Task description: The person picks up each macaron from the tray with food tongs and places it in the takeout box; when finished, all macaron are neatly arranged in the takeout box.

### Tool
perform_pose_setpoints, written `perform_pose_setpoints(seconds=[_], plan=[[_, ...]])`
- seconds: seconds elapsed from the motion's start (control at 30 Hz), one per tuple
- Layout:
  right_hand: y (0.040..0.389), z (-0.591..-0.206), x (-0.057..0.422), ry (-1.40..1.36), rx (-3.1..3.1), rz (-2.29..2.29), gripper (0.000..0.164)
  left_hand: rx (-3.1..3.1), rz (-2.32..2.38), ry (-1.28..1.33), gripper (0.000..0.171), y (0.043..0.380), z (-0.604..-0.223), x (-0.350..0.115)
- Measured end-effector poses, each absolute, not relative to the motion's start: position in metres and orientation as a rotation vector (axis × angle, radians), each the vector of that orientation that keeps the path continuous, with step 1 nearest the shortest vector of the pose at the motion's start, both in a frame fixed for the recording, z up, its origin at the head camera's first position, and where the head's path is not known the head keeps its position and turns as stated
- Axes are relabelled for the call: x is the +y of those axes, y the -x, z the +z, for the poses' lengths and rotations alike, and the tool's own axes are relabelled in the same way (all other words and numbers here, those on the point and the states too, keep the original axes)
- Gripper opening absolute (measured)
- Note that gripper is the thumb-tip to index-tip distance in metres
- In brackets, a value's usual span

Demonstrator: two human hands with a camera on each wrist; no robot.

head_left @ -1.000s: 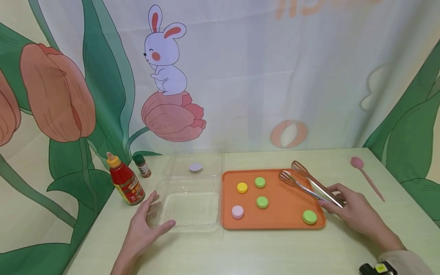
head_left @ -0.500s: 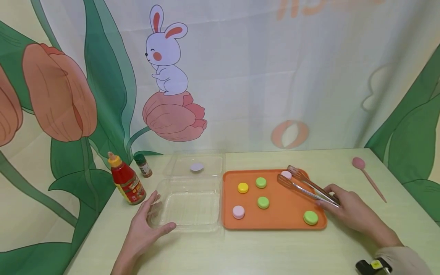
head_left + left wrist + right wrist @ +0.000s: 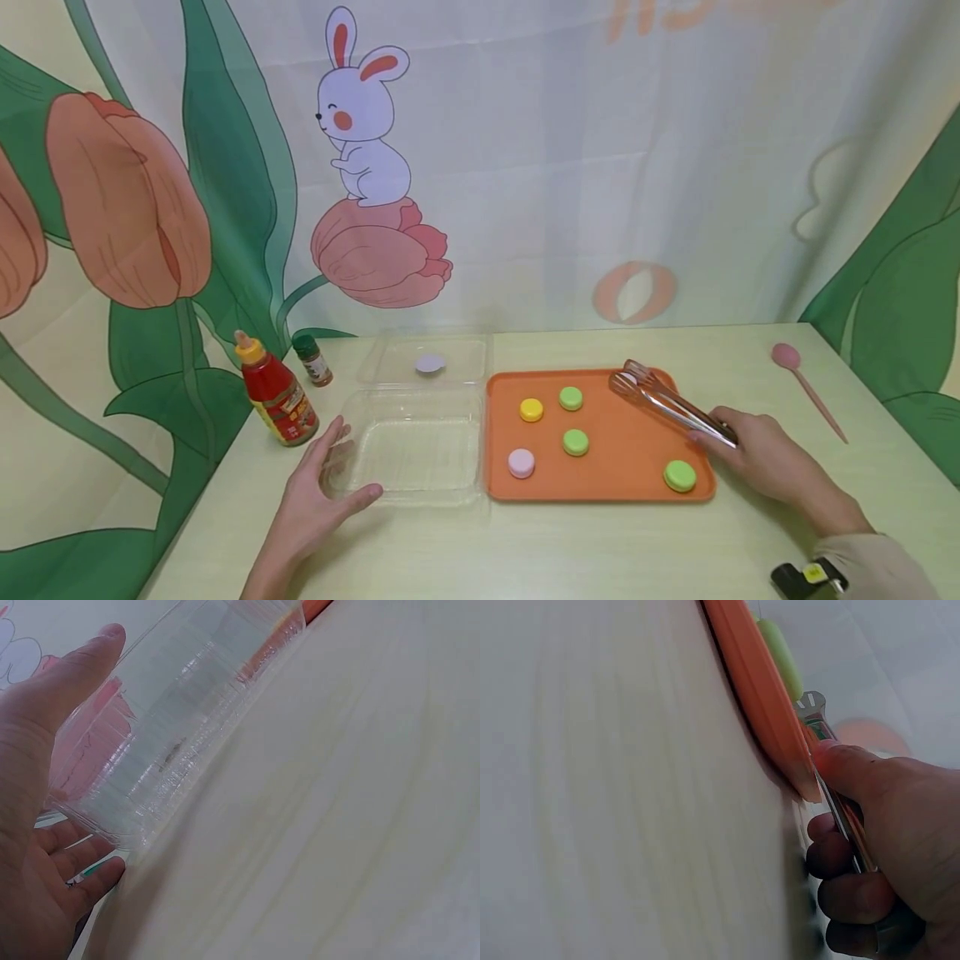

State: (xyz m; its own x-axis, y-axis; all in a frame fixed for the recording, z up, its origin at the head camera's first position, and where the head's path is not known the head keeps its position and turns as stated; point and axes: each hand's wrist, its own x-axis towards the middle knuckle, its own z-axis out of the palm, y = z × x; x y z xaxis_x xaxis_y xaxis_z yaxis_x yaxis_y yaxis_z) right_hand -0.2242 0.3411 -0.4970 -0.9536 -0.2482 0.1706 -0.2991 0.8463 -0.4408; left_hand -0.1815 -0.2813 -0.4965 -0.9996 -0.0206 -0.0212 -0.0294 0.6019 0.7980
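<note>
My right hand (image 3: 765,460) grips metal tongs (image 3: 693,413) over the orange tray (image 3: 615,471). Their slotted tips come together at the tray's back right, around a pink macaron that they mostly hide. Three green macarons, one of them a green macaron (image 3: 680,476) at the front right corner, lie on the tray with a yellow macaron (image 3: 531,410) and another pink macaron (image 3: 521,463). My left hand (image 3: 309,500) is spread at the left side of a clear plastic box (image 3: 412,458). In the left wrist view, thumb (image 3: 75,675) and fingers stand either side of its corner; contact is unclear.
The box's lid (image 3: 390,362) lies folded back, a small pale disc (image 3: 430,364) on it. Left of it stand a red sauce bottle (image 3: 277,396) and a green-capped spice jar (image 3: 312,362). A pink spoon (image 3: 787,358) lies at the far right. Behind hangs a printed curtain (image 3: 525,167).
The tongs' tips opened around the pink macaron at the tray's back right, then came together on it. My left hand has stayed beside the box.
</note>
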Motion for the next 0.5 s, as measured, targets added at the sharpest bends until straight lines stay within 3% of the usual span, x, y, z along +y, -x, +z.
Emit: perform_pose_setpoints(seconds=[0.5], plan=[[0.2218,-0.4926,0.3392,-0.466,-2.898,0.691,0.023,2.817,1.396,0.019,0.123,0.1822,-0.4983,-0.2823]])
